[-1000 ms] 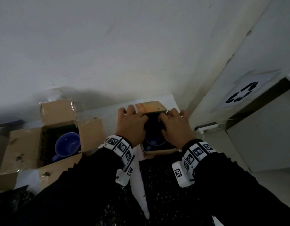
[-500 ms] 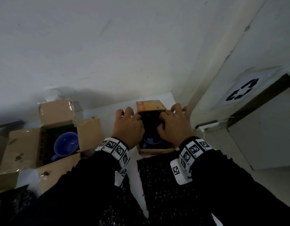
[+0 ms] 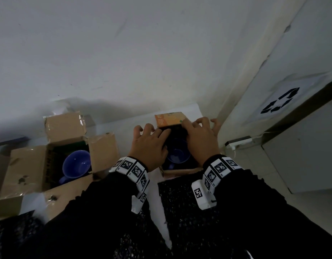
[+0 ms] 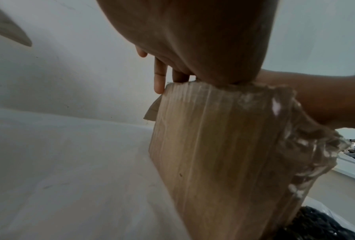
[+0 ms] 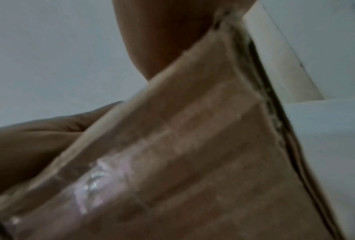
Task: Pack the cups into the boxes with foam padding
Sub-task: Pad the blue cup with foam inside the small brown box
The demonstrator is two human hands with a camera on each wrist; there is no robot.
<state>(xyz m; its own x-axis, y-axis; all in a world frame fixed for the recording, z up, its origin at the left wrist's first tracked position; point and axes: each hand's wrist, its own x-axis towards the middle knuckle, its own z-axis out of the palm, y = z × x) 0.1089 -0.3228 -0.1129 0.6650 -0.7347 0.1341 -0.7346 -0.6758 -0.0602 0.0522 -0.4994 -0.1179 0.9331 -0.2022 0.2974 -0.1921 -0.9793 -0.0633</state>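
Note:
A small cardboard box point(image 3: 180, 171) stands on the white table with a blue cup point(image 3: 177, 156) inside and dark padding around it. Its orange far flap point(image 3: 170, 119) stands up. My left hand point(image 3: 150, 144) grips the box's left wall, thumb inside, fingers curled over the outside. My right hand point(image 3: 200, 141) grips the right wall, its fingertips at the orange flap. The left wrist view shows the box's side point(image 4: 224, 154) under my palm with the fingers point(image 4: 159, 81) hanging past the far corner. The right wrist view is blurred, filled by the taped box wall point(image 5: 193, 162).
A larger open cardboard box point(image 3: 103, 150) at the left holds a second blue cup point(image 3: 75, 167). Black foam sheet point(image 3: 180, 202) lies in front of the small box. The wall is close behind. A white bin with a recycling sign point(image 3: 279, 101) and a power strip point(image 3: 238, 143) are at the right.
Both hands have drawn slightly apart on the small box, so more of the blue cup shows between them. The box has stayed in place.

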